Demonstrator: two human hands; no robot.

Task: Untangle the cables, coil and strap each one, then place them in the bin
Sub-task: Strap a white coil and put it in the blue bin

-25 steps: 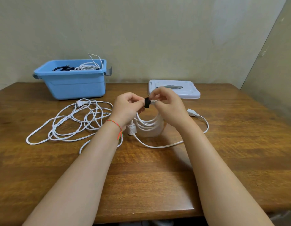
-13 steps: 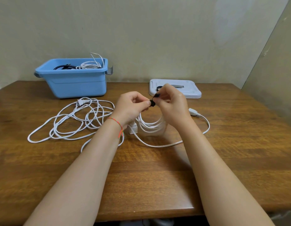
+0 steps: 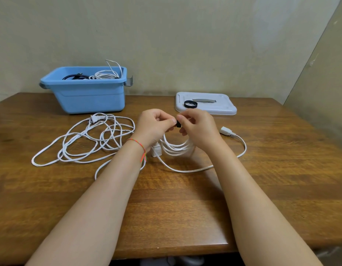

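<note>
Black strap point(image 3: 178, 124), pinched between our left hand point(image 3: 153, 125) and right hand point(image 3: 198, 126), has tightened smaller above the hanging coil point(image 3: 175, 147), nearly fastened.

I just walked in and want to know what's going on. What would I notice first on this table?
First, the two hands, left hand and right hand, at the middle of the table, pinching a black strap over a white coil. Left of them sprawls a loose white cable. Behind it sits a blue bin with cables inside, and a grey lid lies at the back right.
</note>
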